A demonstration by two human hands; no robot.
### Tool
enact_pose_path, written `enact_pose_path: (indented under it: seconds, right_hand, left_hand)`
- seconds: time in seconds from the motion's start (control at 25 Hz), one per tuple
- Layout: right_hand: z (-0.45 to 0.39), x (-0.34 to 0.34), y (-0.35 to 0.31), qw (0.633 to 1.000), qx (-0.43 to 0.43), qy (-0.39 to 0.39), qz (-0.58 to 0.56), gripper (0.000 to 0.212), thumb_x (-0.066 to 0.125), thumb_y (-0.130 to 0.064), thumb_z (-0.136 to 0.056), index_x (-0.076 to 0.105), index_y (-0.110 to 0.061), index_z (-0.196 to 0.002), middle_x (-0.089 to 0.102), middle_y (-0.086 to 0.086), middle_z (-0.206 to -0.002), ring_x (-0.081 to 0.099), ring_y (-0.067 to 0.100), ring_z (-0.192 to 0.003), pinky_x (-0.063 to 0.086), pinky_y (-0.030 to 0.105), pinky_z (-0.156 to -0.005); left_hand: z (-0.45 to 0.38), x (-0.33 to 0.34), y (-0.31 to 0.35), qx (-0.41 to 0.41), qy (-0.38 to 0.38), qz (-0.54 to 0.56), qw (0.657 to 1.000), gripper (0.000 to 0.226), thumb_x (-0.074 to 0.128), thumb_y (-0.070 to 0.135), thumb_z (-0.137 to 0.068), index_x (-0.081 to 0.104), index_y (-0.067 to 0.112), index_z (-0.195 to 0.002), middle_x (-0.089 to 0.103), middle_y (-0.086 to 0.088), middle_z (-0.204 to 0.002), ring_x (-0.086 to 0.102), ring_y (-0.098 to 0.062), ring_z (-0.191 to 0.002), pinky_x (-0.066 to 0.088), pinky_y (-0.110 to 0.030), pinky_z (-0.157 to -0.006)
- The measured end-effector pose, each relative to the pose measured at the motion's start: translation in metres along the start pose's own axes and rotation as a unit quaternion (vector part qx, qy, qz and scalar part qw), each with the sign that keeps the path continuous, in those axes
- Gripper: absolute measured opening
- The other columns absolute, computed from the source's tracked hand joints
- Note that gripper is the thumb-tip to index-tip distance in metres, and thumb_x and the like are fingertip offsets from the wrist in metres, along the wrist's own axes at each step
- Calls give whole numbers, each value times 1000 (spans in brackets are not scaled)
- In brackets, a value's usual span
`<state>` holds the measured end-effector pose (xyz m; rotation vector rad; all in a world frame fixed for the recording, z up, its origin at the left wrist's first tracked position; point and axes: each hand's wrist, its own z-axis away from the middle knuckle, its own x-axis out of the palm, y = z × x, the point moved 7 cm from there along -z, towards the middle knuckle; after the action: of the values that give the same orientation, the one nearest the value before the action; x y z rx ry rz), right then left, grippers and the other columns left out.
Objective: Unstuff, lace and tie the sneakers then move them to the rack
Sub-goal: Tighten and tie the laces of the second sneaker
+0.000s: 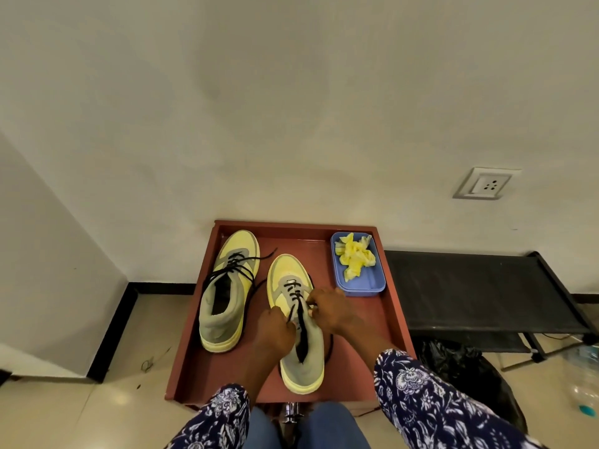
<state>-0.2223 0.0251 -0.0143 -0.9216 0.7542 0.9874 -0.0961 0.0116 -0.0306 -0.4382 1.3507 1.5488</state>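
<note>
Yellow-grey near sneaker (299, 335) sits on red tray (385, 319); left hand (275, 328) and right hand (329, 307) each pinch black lace (299, 314) over upper eyelets. Lacing step under way; next likely threading last holes, then knot. Beyond: second sneaker (227, 293) laced, apparently untied; blue tub (359, 286) holding stuffing paper (355, 256); black rack (479, 290) at right.

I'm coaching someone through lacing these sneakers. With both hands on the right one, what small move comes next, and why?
Probably pull the black lace through the next eyelet. The left hand and right hand pinch it on the right sneaker, where only the lower rows look crossed and the ends hang untied.
</note>
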Motion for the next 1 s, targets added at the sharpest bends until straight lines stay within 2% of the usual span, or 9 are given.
enact_pose_path:
  seconds: [0.12,0.24,0.4,0.52,0.64,0.68,0.8,0.92,1.0]
  right_hand:
    - [6,-13,-8,995,-5,21,95,31,48,-25,-91,51,-11,-119,53,10,-127,36,33,-124,35,44,-99]
    - [9,-23,-8,990,-2,40,132,36,54,-34,-89,54,-12,-116,56,10,-123,38,31,-123,34,45,-99]
    - [12,-32,-8,988,-15,94,119,46,57,-44,-85,59,-9,-115,62,12,-112,48,30,-112,41,37,-91]
    - [17,-36,-6,989,-27,128,72,48,59,-46,-83,65,-2,-99,66,16,-97,57,32,-96,43,31,-76]
    - [18,-39,-3,990,-41,133,-28,39,65,-38,-80,65,1,-81,67,19,-84,53,25,-70,29,24,-52]
    - [19,-40,-2,988,-46,135,-51,36,67,-36,-79,63,0,-79,66,18,-82,48,21,-68,25,21,-49]
    - [23,-39,-1,984,-59,148,-81,33,71,-34,-76,60,-4,-86,62,12,-89,46,18,-75,25,24,-52]
    - [26,-42,-3,978,-69,164,-112,18,66,-15,-79,63,-1,-90,64,14,-94,56,27,-86,26,22,-63]
    - [26,-45,-6,974,-74,164,-137,12,63,-8,-79,66,0,-87,67,15,-93,59,26,-85,29,20,-61]
  left_hand:
    - [4,1,1,17,6,-3,1000,28,40,16,-95,46,-5,-113,51,-20,-119,49,-29,-110,35,-27,-82]
    - [1,2,-4,17,13,22,1000,29,42,16,-93,46,-2,-116,52,-19,-121,51,-28,-110,36,-27,-84]
    - [4,-2,-3,-19,20,34,999,30,43,17,-94,43,-5,-115,52,-18,-120,52,-28,-110,34,-24,-74]
    - [4,-4,-3,-19,26,33,999,29,44,17,-94,43,-5,-113,53,-20,-117,53,-29,-106,34,-25,-71]
    - [4,-6,-5,-20,32,45,998,28,44,15,-93,44,-5,-112,53,-21,-116,53,-30,-105,31,-23,-68]
    - [5,-7,-5,-21,34,48,998,28,44,15,-93,43,-5,-112,53,-21,-117,53,-30,-105,30,-22,-68]
    - [6,-8,-5,-23,37,46,998,29,44,16,-93,43,-5,-113,52,-20,-117,53,-30,-105,29,-22,-68]
    - [5,-8,-4,-24,33,48,998,28,42,16,-94,43,-5,-113,52,-21,-117,53,-31,-105,29,-23,-68]
    - [5,-9,-5,-28,34,53,998,27,42,15,-94,43,-5,-112,52,-22,-116,53,-31,-104,28,-23,-67]
